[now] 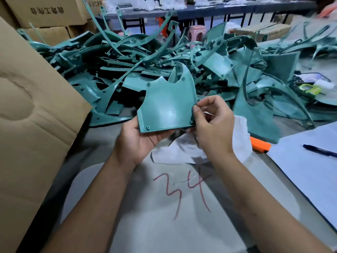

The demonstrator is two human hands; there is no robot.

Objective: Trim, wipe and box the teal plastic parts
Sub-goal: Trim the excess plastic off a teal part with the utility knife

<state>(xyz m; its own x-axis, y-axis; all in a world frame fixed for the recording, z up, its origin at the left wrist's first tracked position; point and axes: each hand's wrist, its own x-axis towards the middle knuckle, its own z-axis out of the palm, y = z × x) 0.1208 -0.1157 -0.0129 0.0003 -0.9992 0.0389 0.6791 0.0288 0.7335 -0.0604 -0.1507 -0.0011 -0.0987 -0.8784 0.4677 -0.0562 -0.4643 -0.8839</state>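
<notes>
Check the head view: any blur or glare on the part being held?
Head view: the held teal part is sharp with only a soft sheen, no harsh glare; frame edges bend from the wide-angle lens; the far bench and top right corner are blurred.

The curved moulded plastic panel (167,105) held up in the middle is a flat, even teal, paler where light glances off its face. The heap of loose plastic strips and shells (182,61) behind it is the same teal, darkening to near black in the gaps. The large corrugated cardboard flap (31,114) is plain tan; the stacked cardboard cartons (49,13) are tan with dark printed characters. The crumpled cloth (182,150) is white. The grey tabletop sheet (164,207) bears the figures 34 scrawled in red. The blocky tool handle (259,146) is bright orange, the slim pen (319,151) dark blue on a white paper sheet (310,170).
</notes>
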